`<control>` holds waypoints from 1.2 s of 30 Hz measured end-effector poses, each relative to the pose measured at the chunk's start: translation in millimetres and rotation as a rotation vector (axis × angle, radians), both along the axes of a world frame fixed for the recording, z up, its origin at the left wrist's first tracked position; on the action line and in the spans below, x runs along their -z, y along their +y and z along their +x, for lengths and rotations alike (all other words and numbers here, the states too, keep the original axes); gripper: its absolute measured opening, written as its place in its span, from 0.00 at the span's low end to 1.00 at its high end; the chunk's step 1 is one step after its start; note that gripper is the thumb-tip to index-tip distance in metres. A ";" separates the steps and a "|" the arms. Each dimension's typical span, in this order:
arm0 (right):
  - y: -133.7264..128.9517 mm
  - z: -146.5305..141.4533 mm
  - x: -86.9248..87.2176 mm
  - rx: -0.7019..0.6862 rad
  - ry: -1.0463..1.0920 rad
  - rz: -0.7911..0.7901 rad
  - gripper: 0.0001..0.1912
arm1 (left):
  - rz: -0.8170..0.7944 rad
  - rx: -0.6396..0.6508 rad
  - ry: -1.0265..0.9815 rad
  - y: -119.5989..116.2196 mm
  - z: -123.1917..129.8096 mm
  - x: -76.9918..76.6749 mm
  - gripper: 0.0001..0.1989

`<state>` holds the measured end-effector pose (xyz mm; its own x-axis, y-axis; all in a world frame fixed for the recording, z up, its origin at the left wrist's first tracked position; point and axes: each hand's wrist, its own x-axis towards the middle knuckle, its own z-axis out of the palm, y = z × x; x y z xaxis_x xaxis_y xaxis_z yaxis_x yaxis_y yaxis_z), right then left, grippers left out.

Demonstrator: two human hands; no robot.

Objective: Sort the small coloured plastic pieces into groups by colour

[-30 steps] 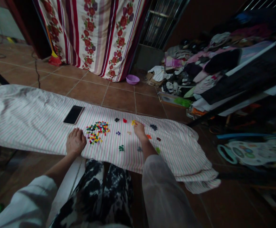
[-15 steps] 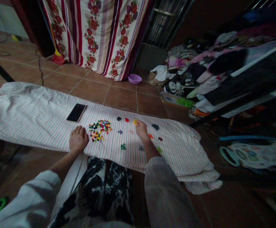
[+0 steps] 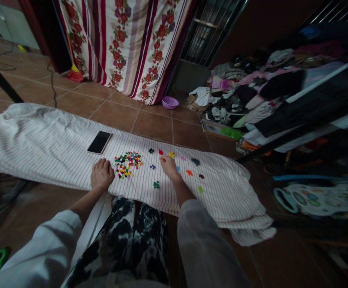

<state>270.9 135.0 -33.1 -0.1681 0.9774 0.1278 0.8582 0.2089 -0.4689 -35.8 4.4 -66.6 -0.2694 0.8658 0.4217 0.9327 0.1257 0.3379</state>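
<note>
My left hand (image 3: 102, 174) lies palm down on the striped cloth (image 3: 56, 140), fingers stretched forward, beside a mixed pile of tiny coloured pieces (image 3: 128, 163). My right hand (image 3: 169, 166) is over the small colour groups, thumb and fingers pinched; whatever is between the fingertips is hidden. Just beyond those fingertips lie red pieces (image 3: 161, 152). Yellow pieces (image 3: 172, 154) sit a little to the right. Black pieces (image 3: 151, 151), purple pieces (image 3: 152, 167) and green pieces (image 3: 156, 184) form groups to the left. Light blue (image 3: 178, 169) shows partly behind my right wrist.
A phone (image 3: 100, 142) lies left of the mixed pile. Right of my hand are orange pieces (image 3: 189, 173), dark grey pieces (image 3: 195, 161), brown pieces (image 3: 201, 176) and lime pieces (image 3: 200, 189). On the floor beyond stand a purple basin (image 3: 170, 103) and heaped clothes (image 3: 236, 94).
My right hand has drawn back from the yellow group and moved left, close to the red pieces. My left hand stays resting in place. The view has shifted slightly.
</note>
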 end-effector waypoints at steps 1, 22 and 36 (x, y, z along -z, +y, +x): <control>-2.2 -5.7 -0.9 -0.027 -0.003 0.004 0.16 | 0.003 0.001 -0.011 -0.2 0.3 -0.5 0.18; -28.3 -94.1 -13.6 -0.169 -0.169 -0.163 0.14 | 0.032 0.021 -0.089 -0.1 1.2 -0.6 0.18; -26.7 -94.9 -8.5 -0.128 -0.132 -0.161 0.13 | 0.050 0.023 -0.074 0.4 0.5 2.1 0.17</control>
<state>176.0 108.3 -24.6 -0.2972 0.9530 -0.0587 0.8853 0.2521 -0.3907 -35.2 4.8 -68.7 -0.2816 0.8506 0.4441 0.9073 0.0855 0.4117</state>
